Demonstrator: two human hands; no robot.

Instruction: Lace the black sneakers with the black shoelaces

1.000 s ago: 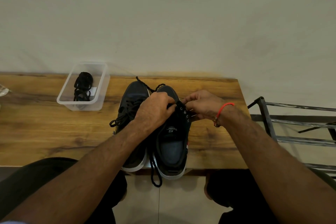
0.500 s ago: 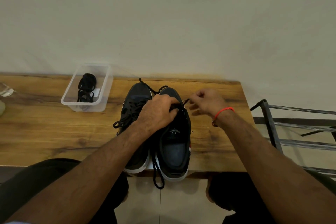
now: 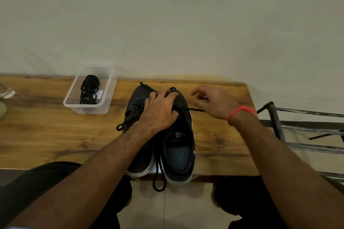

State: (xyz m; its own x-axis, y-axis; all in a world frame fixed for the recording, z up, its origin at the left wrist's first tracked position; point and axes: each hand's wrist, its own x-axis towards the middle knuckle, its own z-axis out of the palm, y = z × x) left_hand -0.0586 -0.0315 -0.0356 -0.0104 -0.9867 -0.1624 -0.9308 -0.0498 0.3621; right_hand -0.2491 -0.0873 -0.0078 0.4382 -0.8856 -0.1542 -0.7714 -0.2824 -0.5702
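My left hand [image 3: 160, 111] presses down on the right sneaker [image 3: 178, 143], steadying it on the surface [image 3: 46, 135]. My right hand [image 3: 212, 104] pinches the shoelace [image 3: 193, 109] and draws it sideways from an eyelet. The lace looks soft and limp, so I judge it best gripped near its stiff tip. The tongue label reads "S" and "Sport". The left sneaker [image 3: 136, 102] is already laced.

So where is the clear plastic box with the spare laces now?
In the head view the clear plastic box stands on the wooden table, at its far edge by the wall, to the left of the two sneakers.
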